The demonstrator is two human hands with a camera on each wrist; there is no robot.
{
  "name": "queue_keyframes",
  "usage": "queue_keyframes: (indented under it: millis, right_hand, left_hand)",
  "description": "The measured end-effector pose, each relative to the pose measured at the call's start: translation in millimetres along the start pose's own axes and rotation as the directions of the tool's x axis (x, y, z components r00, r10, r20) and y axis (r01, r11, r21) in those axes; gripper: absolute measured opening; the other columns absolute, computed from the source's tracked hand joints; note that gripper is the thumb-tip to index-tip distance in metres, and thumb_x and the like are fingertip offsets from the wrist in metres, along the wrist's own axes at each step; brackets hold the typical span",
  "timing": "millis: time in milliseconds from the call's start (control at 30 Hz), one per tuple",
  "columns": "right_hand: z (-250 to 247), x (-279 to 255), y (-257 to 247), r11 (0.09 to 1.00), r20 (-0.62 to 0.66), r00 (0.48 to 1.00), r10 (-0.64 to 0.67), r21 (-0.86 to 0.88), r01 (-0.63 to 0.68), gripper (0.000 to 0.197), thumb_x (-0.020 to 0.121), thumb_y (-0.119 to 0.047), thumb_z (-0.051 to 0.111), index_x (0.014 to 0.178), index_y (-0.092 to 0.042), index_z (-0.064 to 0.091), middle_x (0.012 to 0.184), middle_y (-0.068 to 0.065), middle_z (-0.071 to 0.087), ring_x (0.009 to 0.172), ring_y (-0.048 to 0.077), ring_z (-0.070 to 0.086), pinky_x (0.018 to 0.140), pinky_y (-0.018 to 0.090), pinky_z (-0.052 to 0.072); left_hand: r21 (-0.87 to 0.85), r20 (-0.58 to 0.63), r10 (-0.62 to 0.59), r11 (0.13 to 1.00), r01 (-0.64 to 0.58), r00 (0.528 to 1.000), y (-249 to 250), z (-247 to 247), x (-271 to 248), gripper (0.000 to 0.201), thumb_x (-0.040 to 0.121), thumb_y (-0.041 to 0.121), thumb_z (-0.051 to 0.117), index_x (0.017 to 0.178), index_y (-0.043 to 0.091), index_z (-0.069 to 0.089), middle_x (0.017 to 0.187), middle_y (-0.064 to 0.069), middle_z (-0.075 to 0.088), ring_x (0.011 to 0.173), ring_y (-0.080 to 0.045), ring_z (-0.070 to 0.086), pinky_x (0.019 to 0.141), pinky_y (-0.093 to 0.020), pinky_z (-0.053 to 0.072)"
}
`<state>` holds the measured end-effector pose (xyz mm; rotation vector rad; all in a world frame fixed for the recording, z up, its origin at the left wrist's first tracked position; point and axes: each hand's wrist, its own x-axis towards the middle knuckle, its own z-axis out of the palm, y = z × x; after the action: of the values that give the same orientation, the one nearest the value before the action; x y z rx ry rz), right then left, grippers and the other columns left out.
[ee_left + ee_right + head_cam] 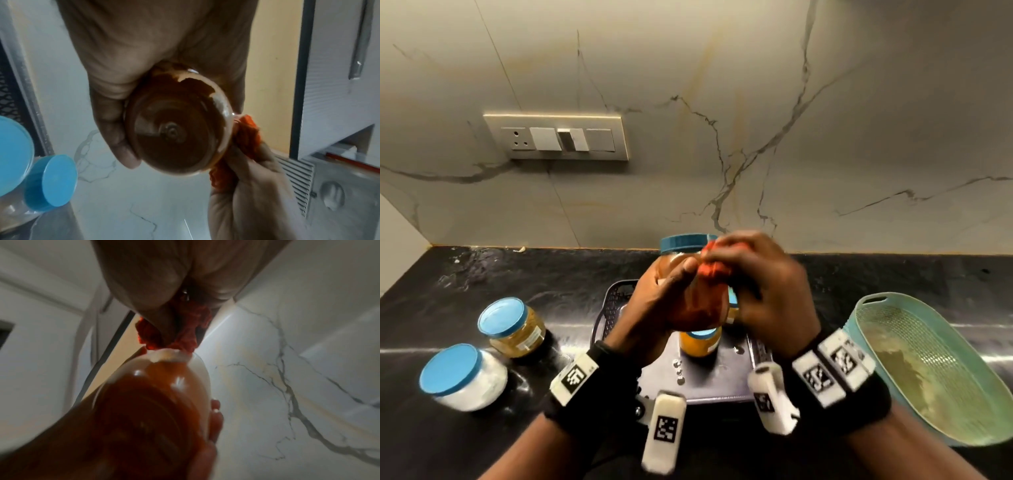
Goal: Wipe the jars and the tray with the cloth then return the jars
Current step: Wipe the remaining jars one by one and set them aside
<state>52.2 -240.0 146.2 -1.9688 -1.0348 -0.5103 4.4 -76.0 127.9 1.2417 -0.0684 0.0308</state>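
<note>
My left hand [654,301] grips a blue-lidded jar of red-brown powder [688,274] and holds it up above the dark tray [715,380]. Seen from below, the jar's base [174,129] fills the left wrist view. My right hand [763,287] holds a bunched orange cloth [714,269] and presses it against the jar's right side, near the lid. The same cloth [185,331] shows in the right wrist view above the jar [156,402]. One jar of yellow powder [700,341] stands on the tray under my hands. Two blue-lidded jars stand on the counter at left: one with amber contents [513,327], one with white powder [462,377].
A teal mesh basket [935,370] lies on the black counter at the right. A marble wall with a switch plate [558,137] rises behind the counter. Bare black counter [517,274] stretches behind the two left jars.
</note>
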Motion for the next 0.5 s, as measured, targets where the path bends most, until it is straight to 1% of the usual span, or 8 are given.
queue_keyframes:
  millis: [33, 100, 167, 233, 300, 367, 433, 500]
  right_hand:
    - [-2, 8, 2, 0.998, -0.032, 0.998, 0.049, 0.029, -0.048, 0.032, 0.08, 0.001, 0.072, 0.11, -0.011, 0.074, 0.113, 0.006, 0.065, 0.109, 0.015, 0.061, 0.092, 0.034, 0.052]
    - [-1, 15, 0, 0.998, -0.044, 0.998, 0.053, 0.029, -0.052, 0.03, 0.081, -0.001, 0.073, 0.109, -0.011, 0.074, 0.113, 0.006, 0.064, 0.109, 0.016, 0.061, 0.092, 0.033, 0.053]
    - [4, 6, -7, 0.999, -0.014, 0.999, -0.049, -0.018, 0.049, 0.029, 0.08, 0.0, 0.076, 0.107, -0.011, 0.076, 0.115, 0.008, 0.064, 0.11, 0.021, 0.06, 0.095, 0.031, 0.051]
    - [10, -12, -15, 0.989, 0.026, 0.99, -0.142, -0.048, 0.143, 0.027, 0.08, 0.003, 0.075, 0.104, -0.011, 0.077, 0.115, 0.01, 0.066, 0.11, 0.025, 0.061, 0.095, 0.033, 0.051]
    - [12, -21, -15, 0.987, 0.04, 0.988, -0.152, -0.042, 0.154, 0.024, 0.083, 0.0, 0.069, 0.103, -0.011, 0.077, 0.115, 0.01, 0.066, 0.11, 0.026, 0.061, 0.094, 0.035, 0.051]
    - [6, -8, -4, 0.998, -0.004, 0.998, -0.062, 0.008, 0.062, 0.029, 0.081, 0.003, 0.069, 0.106, -0.011, 0.076, 0.114, 0.008, 0.065, 0.111, 0.022, 0.061, 0.094, 0.035, 0.051]
    - [0, 10, 8, 0.998, -0.082, 0.995, 0.053, 0.027, -0.051, 0.032, 0.08, 0.005, 0.072, 0.108, -0.011, 0.074, 0.112, 0.005, 0.065, 0.109, 0.017, 0.061, 0.091, 0.035, 0.052]
    - [-3, 12, 9, 0.997, -0.101, 0.991, 0.083, 0.01, -0.082, 0.031, 0.083, 0.005, 0.071, 0.11, -0.01, 0.073, 0.113, 0.006, 0.064, 0.11, 0.017, 0.061, 0.092, 0.035, 0.053]
  left_hand:
    - [0.005, -0.018, 0.01, 1.0, -0.01, 1.0, 1, 0, 2, 0.056, 0.092, 0.045, 0.066, 0.096, -0.008, 0.049, 0.086, -0.025, 0.043, 0.085, -0.032, 0.046, 0.074, -0.05, 0.044]
    - [-0.009, -0.034, 0.008, 1.0, -0.008, 0.999, 6, -1, 7, 0.051, 0.092, 0.044, 0.063, 0.104, -0.004, 0.053, 0.096, -0.023, 0.049, 0.091, -0.033, 0.051, 0.08, -0.053, 0.048]
    - [-0.045, -0.048, -0.005, 0.999, 0.003, 0.999, 13, -7, 11, 0.055, 0.09, 0.045, 0.064, 0.123, 0.002, 0.056, 0.115, -0.026, 0.057, 0.104, -0.036, 0.058, 0.088, -0.055, 0.051]
    - [-0.074, -0.069, -0.017, 0.997, 0.011, 0.997, 17, -13, 13, 0.061, 0.087, 0.045, 0.067, 0.135, 0.009, 0.055, 0.124, -0.027, 0.06, 0.109, -0.034, 0.06, 0.087, -0.052, 0.052]
    - [-0.06, -0.098, -0.016, 0.998, 0.011, 0.995, 15, -15, 12, 0.058, 0.085, 0.044, 0.068, 0.13, 0.008, 0.058, 0.119, -0.031, 0.06, 0.105, -0.037, 0.059, 0.087, -0.058, 0.049]
    - [-0.018, -0.08, -0.022, 1.0, 0.021, 0.997, 10, -11, 9, 0.048, 0.09, 0.043, 0.066, 0.122, 0.008, 0.061, 0.111, -0.024, 0.062, 0.102, -0.036, 0.061, 0.085, -0.058, 0.05]
    - [0.003, -0.067, -0.041, 0.999, 0.041, 0.997, 4, -5, 8, 0.036, 0.093, 0.04, 0.065, 0.118, 0.014, 0.065, 0.116, -0.022, 0.065, 0.106, -0.033, 0.065, 0.086, -0.056, 0.054]
    - [-0.009, -0.089, -0.055, 0.998, 0.055, 0.994, 3, -1, 8, 0.032, 0.091, 0.039, 0.063, 0.115, 0.019, 0.068, 0.119, -0.019, 0.067, 0.107, -0.032, 0.067, 0.085, -0.054, 0.057]
